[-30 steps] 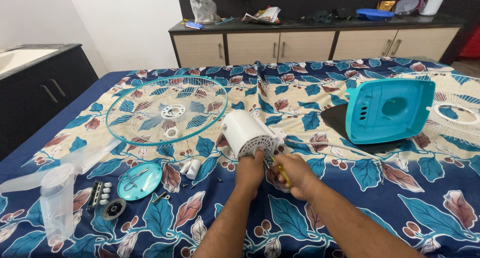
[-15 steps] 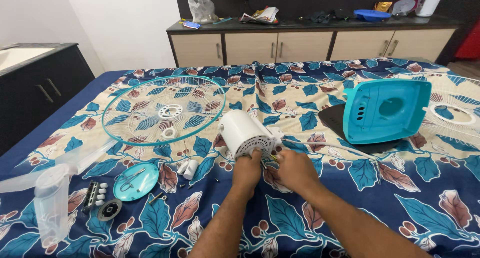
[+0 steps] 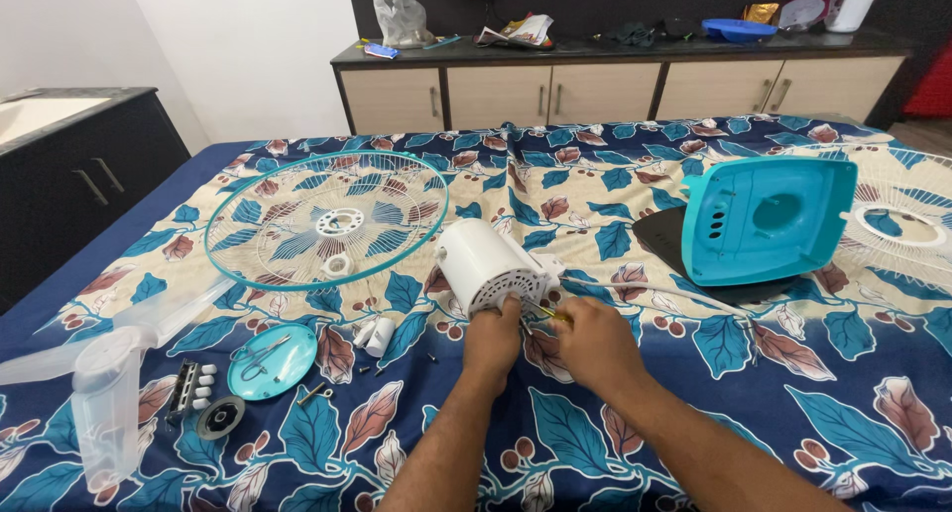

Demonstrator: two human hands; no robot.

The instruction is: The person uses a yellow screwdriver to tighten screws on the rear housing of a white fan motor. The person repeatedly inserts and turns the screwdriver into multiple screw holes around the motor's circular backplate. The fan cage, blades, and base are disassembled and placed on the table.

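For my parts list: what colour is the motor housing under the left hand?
White, clearest in the head view: motor housing, left hand.

left hand point(image 3: 493, 341) on white motor housing point(image 3: 483, 264), right hand point(image 3: 593, 344) beside

- A crumpled clear plastic bag point(image 3: 400, 16) stands at the left end of the sideboard point(image 3: 615, 51), against the wall.
- Loose printed papers point(image 3: 516, 31) lie near the sideboard's middle, white with red and yellow patches.
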